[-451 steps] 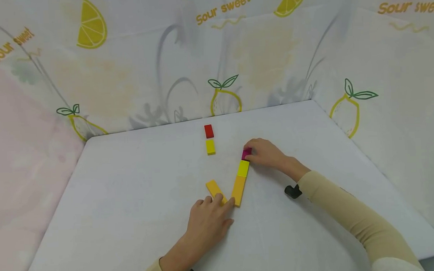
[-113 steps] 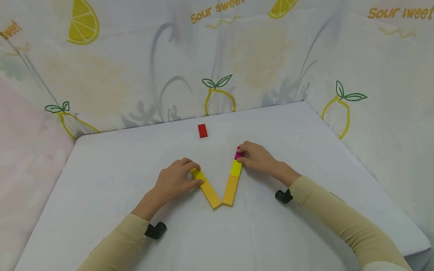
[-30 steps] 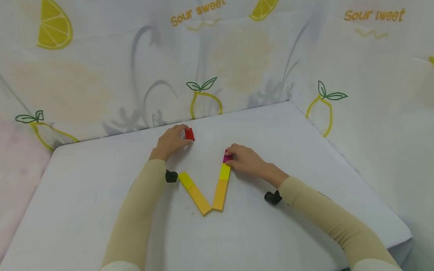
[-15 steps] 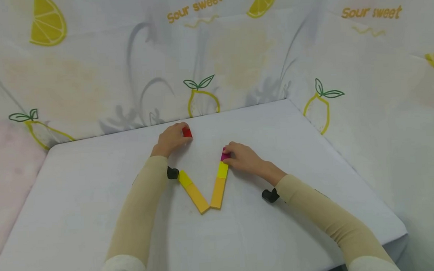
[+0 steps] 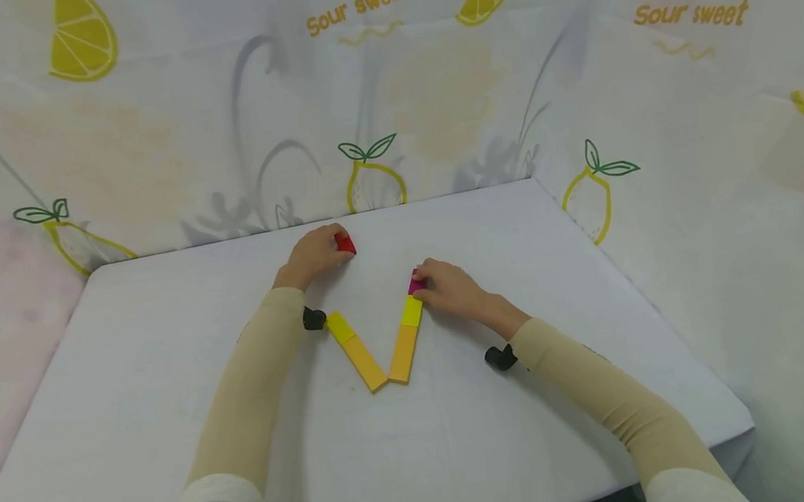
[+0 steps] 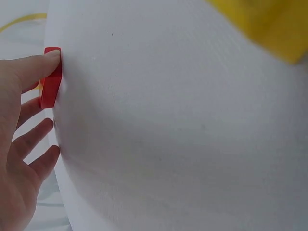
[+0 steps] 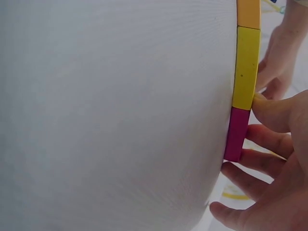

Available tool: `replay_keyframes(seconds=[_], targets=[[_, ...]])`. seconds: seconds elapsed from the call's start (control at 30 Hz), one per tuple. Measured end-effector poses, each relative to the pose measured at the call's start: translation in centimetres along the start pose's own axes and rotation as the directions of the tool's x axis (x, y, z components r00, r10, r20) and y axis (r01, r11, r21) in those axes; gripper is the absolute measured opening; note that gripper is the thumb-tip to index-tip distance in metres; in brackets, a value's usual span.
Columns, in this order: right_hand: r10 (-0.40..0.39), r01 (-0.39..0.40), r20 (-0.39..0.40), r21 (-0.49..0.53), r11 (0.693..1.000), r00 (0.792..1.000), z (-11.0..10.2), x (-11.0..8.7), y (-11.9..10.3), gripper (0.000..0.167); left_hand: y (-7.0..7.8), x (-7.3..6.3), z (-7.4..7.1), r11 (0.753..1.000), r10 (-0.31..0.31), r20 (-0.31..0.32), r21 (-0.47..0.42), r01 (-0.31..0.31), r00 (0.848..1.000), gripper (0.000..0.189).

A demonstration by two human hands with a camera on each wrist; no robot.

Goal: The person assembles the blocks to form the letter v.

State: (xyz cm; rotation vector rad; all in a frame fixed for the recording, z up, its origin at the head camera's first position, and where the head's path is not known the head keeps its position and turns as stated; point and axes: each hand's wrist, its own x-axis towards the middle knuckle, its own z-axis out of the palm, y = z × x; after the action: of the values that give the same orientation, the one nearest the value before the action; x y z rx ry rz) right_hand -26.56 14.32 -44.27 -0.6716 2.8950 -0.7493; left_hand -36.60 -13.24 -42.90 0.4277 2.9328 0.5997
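At the back of the table my left hand (image 5: 314, 253) pinches a red block (image 5: 345, 243) between thumb and fingers. In the left wrist view the red block (image 6: 50, 91) is gripped at its side, the other fingers spread apart. My right hand (image 5: 459, 290) holds a magenta block (image 5: 417, 282) with thumb and fingertips. This block ends the right arm of a V, touching a yellow block (image 5: 412, 310), then a long orange block (image 5: 403, 354). The left arm of the V has another yellow block (image 5: 340, 327) against an orange block (image 5: 366, 365). The orange blocks meet at the near point.
A white cloth covers the table (image 5: 146, 412), whose back edge meets a lemon-printed curtain (image 5: 435, 92). Black wrist cameras (image 5: 314, 318) stick out under both sleeves; the left one is close to the V's left yellow block.
The left orange block was swung to meet the right one, and a yellow block was brought to its end. My left hand then reached back to the red block. My right hand stays at the magenta block.
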Motion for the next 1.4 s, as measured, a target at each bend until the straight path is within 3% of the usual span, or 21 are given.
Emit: replay_keyframes(seconds=[0.27, 0.87, 1.23, 1.4], targets=[[0.015, -0.015, 0.011, -0.007, 1.0, 1.0, -0.1, 0.1, -0.1, 0.032, -0.3, -0.4, -0.2, 1.0, 0.013, -0.008, -0.011, -0.013, 1.0, 0.036], [-0.008, 0.008, -0.007, -0.002, 1.0, 1.0, -0.2, 0.0, -0.1, 0.034, -1.1, -2.8, -0.9, 1.0, 0.022, -0.009, -0.004, -0.022, 1.0, 0.033], [0.011, -0.011, -0.003, 0.008, 1.0, 1.0, -0.1, -0.2, -0.4, 0.033, -1.6, -5.4, -1.6, 0.998, 0.068, -0.068, -0.009, -0.068, 0.995, 0.029], [0.002, -0.002, -0.005, 0.004, 1.0, 1.0, 0.1, 0.0, -0.2, 0.032, -1.7, -6.4, -1.6, 0.997, 0.072, -0.071, 0.045, -0.069, 0.995, 0.032]])
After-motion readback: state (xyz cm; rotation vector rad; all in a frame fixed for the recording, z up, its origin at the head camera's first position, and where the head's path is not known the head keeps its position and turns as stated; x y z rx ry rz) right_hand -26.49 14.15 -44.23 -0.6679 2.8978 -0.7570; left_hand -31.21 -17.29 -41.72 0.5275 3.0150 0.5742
